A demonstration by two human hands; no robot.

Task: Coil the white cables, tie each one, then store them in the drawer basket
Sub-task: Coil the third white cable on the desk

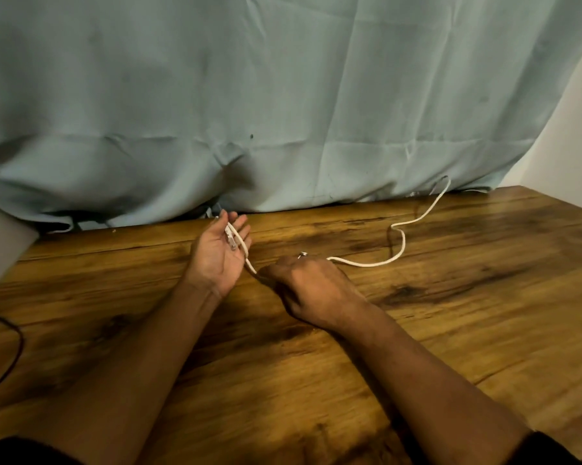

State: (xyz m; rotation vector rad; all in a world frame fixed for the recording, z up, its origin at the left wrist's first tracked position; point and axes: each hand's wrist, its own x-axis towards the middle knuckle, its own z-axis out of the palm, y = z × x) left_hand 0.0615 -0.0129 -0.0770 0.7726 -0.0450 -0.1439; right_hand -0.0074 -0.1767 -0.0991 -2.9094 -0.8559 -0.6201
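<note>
white cable [363,264] | end across left hand [217,255] palm | right hand [311,286] grips it

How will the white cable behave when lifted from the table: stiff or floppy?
Probably floppy: the white cable lies in loose bends across the table. Likely light: its plug end rests on the open left hand. Gripped by the right hand, it should trail behind.
</note>
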